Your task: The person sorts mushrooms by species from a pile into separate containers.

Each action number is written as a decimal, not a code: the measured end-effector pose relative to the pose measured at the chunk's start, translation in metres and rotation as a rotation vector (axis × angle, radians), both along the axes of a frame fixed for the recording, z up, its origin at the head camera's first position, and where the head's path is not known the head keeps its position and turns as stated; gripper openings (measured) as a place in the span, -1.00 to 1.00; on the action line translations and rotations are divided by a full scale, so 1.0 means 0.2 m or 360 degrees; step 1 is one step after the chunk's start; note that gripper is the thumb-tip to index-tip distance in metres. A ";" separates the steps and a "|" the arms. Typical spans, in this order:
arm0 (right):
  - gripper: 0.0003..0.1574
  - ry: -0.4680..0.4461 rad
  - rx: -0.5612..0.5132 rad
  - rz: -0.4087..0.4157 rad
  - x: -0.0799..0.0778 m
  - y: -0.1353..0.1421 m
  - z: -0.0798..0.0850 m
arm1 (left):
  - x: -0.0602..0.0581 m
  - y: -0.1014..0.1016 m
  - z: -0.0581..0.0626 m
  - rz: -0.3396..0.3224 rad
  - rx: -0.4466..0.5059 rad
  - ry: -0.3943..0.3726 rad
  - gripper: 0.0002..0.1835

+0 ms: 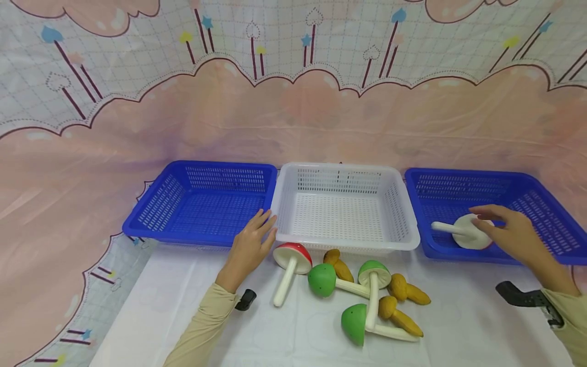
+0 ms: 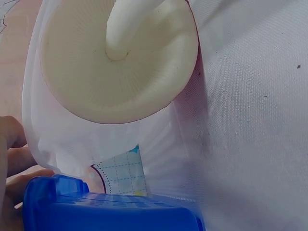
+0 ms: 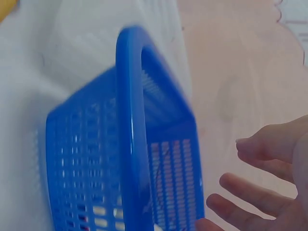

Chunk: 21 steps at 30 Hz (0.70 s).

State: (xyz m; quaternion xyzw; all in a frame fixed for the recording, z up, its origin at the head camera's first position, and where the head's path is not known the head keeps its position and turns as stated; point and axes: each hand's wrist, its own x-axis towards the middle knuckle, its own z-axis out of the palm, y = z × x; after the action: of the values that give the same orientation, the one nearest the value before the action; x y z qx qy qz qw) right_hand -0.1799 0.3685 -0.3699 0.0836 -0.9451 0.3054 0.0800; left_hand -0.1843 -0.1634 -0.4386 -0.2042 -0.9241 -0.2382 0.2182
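Observation:
My right hand hovers over the right blue basket with its fingers apart, holding nothing. Below it in that basket lies a toy mushroom, pale underside and stem facing up, a trace of red at its edge. The right wrist view shows the spread fingers beside the basket rim. My left hand reaches toward the meeting rims of the left blue basket and the white basket, fingers extended and holding nothing. Close by on the table lies a red-capped mushroom, its underside large in the left wrist view.
Three green-capped mushrooms lie crossed in front of the white basket, one stem over another. Among them are three yellow-brown knobbly pieces. A patterned pink cloth hangs behind the row of baskets. White cloth covers the table.

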 end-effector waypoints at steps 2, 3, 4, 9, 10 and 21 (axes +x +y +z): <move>-0.56 0.0015 -0.0041 0.0019 0.01 -0.03 0.02 | 0.00 0.00 0.00 -0.0004 -0.0001 0.0002 -0.63; -0.56 0.0010 -0.0063 0.0032 0.02 -0.05 0.03 | 0.00 0.00 0.01 -0.0006 0.0001 0.0005 -0.63; -0.57 0.0016 -0.0079 0.0038 0.03 -0.07 0.03 | 0.00 0.00 0.01 -0.0009 0.0003 0.0009 -0.64; -0.63 0.0094 -0.0072 0.0032 0.07 -0.17 0.05 | 0.00 0.00 0.01 -0.0012 -0.0001 0.0014 -0.64; -0.64 0.0111 -0.0065 0.0033 0.08 -0.19 0.05 | 0.00 0.00 0.01 -0.0012 -0.0003 0.0014 -0.64; -0.70 0.0327 -0.0093 0.0265 0.18 -0.45 0.10 | 0.00 0.00 0.01 -0.0013 -0.0011 0.0003 -0.63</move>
State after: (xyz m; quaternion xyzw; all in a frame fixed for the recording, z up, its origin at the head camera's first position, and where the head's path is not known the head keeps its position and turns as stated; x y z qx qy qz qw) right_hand -0.1446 0.2790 -0.3502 0.1902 -0.9125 0.3281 0.1533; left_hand -0.1850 -0.1635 -0.4375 -0.2090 -0.9238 -0.2358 0.2175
